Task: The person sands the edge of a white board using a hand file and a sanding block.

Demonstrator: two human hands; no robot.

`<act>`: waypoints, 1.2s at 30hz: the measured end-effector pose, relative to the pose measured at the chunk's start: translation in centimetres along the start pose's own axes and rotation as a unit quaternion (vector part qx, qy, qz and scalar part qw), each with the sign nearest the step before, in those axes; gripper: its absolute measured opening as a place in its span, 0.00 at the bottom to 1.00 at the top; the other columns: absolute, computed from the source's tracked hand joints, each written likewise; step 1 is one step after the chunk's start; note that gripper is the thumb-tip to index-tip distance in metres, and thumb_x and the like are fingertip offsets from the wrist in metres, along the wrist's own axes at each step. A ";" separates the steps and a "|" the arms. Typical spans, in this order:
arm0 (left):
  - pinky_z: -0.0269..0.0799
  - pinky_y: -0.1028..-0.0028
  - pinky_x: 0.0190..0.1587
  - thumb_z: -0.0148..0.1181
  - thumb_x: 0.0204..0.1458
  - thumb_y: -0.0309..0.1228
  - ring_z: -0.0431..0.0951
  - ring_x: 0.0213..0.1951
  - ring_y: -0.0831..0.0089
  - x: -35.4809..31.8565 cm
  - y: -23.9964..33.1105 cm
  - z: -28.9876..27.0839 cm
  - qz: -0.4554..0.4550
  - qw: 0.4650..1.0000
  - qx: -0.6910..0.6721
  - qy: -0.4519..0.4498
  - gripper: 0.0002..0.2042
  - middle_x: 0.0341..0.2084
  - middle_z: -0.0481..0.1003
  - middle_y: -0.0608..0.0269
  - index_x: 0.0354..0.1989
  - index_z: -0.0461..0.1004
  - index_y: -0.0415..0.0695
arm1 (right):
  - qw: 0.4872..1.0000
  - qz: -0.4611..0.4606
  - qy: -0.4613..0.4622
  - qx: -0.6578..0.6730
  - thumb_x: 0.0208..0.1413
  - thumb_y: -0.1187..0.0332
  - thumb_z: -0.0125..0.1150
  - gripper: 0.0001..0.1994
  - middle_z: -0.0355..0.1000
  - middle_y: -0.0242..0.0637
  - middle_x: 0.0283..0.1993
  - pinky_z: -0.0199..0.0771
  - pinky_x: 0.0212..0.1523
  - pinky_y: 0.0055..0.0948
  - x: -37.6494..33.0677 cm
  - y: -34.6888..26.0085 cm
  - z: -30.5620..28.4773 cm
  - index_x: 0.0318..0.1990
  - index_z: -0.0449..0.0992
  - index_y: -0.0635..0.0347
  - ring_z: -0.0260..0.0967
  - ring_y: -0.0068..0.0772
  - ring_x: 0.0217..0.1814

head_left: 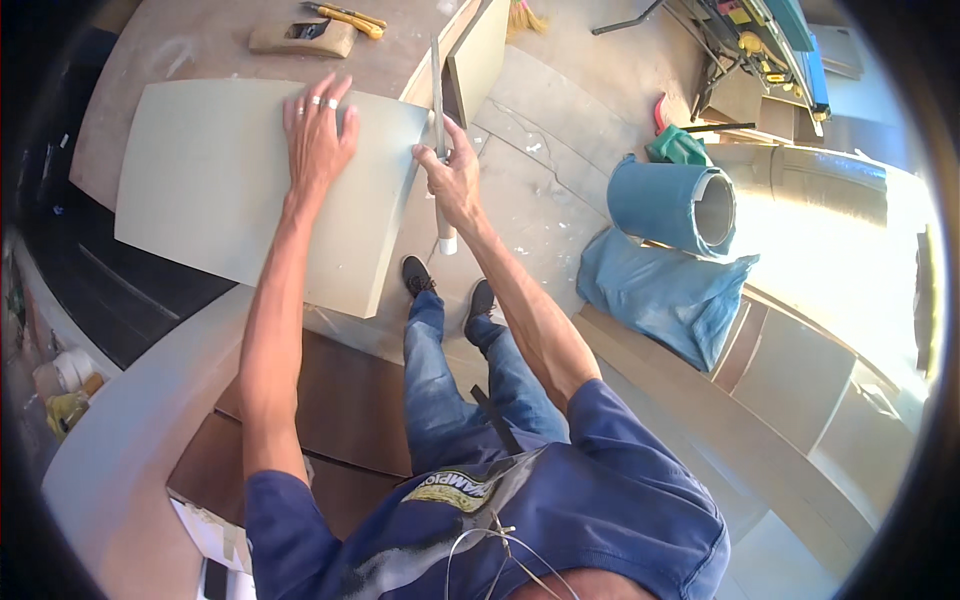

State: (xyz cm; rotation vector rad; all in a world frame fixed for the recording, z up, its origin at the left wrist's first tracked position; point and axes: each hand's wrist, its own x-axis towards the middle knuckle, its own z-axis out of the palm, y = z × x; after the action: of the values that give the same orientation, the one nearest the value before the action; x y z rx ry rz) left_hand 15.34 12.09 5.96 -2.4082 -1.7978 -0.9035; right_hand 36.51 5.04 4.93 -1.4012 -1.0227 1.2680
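A pale, flat board lies at the left on the workbench, its near end sticking out past the bench. On its top, close to the far edge, my left hand rests with the fingers spread. My right hand is closed around a long, narrow metal file beside the board's right edge. The file's blade points away from me, and its handle with a white end comes out below my hand. Whether the blade touches the board's edge, I cannot tell.
A wooden hand plane and a yellow-handled tool lie on the workbench. An open panel stands at the bench's right side. On the right are a blue roll, a blue cloth and a cluttered tool stand.
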 end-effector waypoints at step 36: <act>0.69 0.54 0.48 0.64 0.59 0.33 0.72 0.29 0.60 5.6 -4.4 2.3 -0.075 0.988 -0.055 -0.125 0.17 0.21 0.72 0.53 0.23 0.66 0.39 | 0.899 -0.132 -0.045 -0.415 0.68 0.76 0.56 0.24 0.72 0.48 0.30 0.75 0.35 0.46 -4.8 -1.7 -3.2 0.68 0.77 0.38 0.74 0.50 0.30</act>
State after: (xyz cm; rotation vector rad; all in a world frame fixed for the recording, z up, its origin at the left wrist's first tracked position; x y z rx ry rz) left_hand 13.51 19.26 5.13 -2.5838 -2.0913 -0.7579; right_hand 39.16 0.34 7.60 -1.7368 -1.8849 0.7014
